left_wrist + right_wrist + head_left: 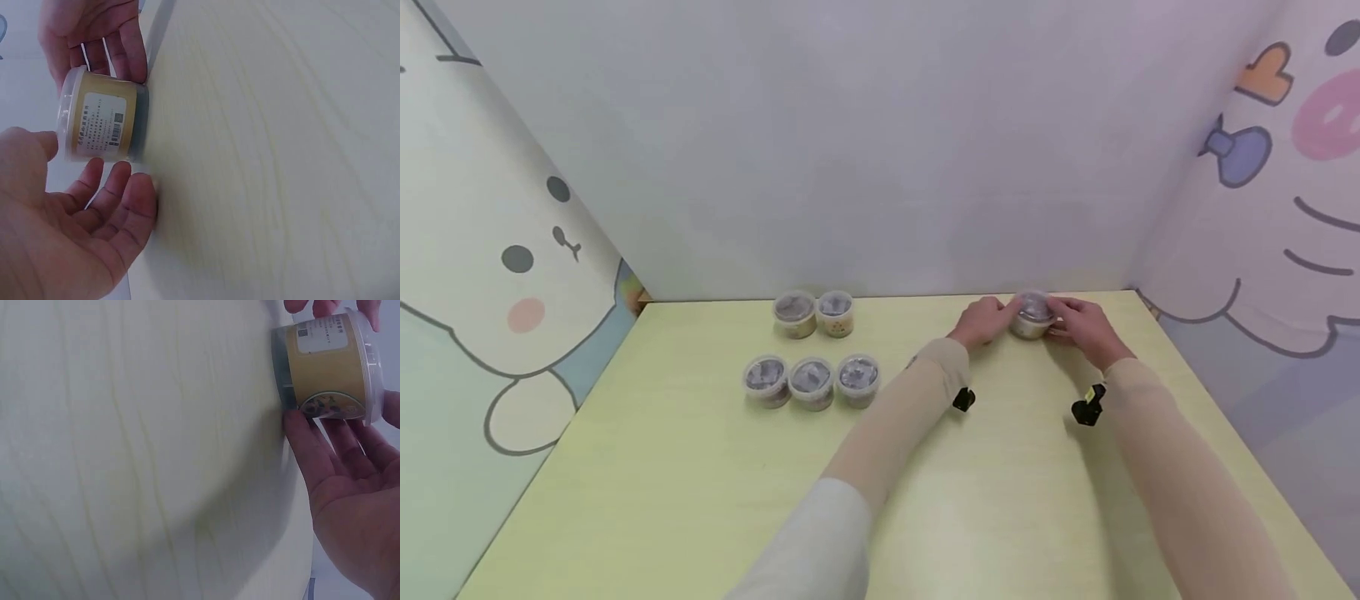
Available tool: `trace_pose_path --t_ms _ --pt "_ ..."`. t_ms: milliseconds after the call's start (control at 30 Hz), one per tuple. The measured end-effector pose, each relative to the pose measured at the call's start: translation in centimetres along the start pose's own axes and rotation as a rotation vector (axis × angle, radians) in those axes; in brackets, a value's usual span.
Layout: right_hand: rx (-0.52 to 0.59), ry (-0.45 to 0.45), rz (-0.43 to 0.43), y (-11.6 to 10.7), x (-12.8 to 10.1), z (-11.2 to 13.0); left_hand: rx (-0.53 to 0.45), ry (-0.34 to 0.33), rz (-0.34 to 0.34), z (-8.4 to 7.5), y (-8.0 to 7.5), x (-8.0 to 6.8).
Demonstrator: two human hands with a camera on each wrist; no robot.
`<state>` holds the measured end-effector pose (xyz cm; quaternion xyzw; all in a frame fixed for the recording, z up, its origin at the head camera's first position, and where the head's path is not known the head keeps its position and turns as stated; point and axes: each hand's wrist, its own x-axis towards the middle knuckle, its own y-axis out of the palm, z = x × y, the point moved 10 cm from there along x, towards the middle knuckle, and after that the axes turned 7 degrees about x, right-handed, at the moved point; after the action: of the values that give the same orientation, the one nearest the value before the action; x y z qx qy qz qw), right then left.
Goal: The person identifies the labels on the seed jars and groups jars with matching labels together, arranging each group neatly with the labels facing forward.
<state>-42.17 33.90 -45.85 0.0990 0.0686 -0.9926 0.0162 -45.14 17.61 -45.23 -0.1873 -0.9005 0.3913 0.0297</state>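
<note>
Yellow-banded tub (1032, 317) sits between our left hand (983, 322) and right hand (1082, 327), fingers nearly straight, seemingly touching it, on the pale table (1000, 500)

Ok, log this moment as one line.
left hand: touches tub | right hand: touches tub | tub: standing on table | five tubs: apart, left

White label with barcode on the tub (103, 122) between both hands; its print too small to read.
</note>
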Motion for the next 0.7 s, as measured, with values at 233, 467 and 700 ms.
trace_pose_path --t_ms 233,467,700 --pt "0.073 0.056 0.031 0.7 -0.7 -0.5 0.002 -0.06 0.012 0.0 0.3 0.2" --pt "0.059 0.06 0.019 1.0 -1.3 -0.2 -0.01 -0.06 0.023 -0.1 0.3 -0.2" --pt "0.088 0.073 0.005 1.6 -1.7 -0.1 -0.005 -0.08 0.001 0.0 0.1 -0.4"
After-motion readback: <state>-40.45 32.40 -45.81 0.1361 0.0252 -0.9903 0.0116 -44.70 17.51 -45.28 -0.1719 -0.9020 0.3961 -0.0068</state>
